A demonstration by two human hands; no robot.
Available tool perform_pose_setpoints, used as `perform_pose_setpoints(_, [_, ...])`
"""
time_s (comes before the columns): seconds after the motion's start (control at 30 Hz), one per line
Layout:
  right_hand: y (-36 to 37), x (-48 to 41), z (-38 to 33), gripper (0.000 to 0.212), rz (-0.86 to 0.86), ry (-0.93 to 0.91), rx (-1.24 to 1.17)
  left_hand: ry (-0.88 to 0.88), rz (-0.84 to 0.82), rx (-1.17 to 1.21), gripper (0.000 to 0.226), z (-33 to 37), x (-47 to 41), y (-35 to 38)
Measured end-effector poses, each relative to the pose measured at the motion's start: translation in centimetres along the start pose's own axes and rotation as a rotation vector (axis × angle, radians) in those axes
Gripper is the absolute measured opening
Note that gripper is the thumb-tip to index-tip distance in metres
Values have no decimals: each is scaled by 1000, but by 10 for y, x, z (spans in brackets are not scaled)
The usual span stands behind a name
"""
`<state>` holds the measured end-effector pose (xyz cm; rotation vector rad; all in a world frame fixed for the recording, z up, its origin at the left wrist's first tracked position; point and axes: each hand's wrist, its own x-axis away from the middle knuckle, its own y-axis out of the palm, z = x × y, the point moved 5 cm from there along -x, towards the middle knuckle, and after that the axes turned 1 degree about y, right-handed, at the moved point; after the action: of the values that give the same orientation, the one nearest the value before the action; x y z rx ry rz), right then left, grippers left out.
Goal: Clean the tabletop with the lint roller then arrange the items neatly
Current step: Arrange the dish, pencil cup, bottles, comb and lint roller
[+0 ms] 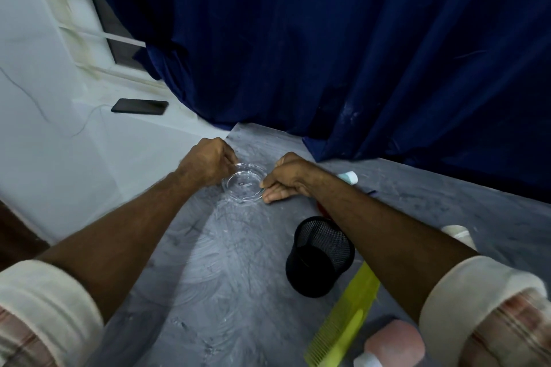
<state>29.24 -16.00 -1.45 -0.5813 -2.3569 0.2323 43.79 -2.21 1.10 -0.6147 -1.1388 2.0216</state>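
Note:
A clear glass dish [244, 185] rests on the grey tabletop [232, 262] near its far left corner. My left hand [208, 164] grips the dish's left rim, and my right hand [286, 177] pinches its right rim. A black mesh cup [320, 256] stands tilted under my right forearm. A yellow-green comb [346, 319] lies at the front right. A pink-capped bottle [393, 343] sits at the bottom right. No lint roller can be made out for sure.
A dark blue curtain [343, 53] hangs over the table's far edge. A black phone [139, 106] lies on the white ledge at the left. A white tube end [349, 177] and a white object [459, 234] peek out behind my right arm.

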Motion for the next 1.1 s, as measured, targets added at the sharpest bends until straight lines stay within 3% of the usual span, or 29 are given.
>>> perform_pose_setpoints(0.13, [-12,24,-10,40,-2,-50,64,-58,-5,51,19,4,7,-3])
perform_pose_setpoints(0.23, [-41,68,-22,25,143,-214,95,-86,94,109,23,12,26,-15])
perform_pose_setpoints(0.33, [-74,134,-15,16,289,-396,5,38,194,279,26,38,71,-19])
perform_pose_setpoints(0.43, [-89,195,17,8,352,-472,-105,161,128,513,36,68,130,-1])
perform_pose_setpoints(0.57, [-78,234,73,25,375,-469,-160,173,-105,822,61,88,185,41])
perform_pose_setpoints(0.73, [-43,233,121,51,388,-449,-53,210,-160,823,94,94,203,72])
perform_pose_setpoints(0.87, [-19,224,133,57,357,-441,-5,218,-138,791,92,100,200,82])
perform_pose_setpoints(1.1, [-2,215,126,61,352,-468,21,246,41,749,81,96,203,69])
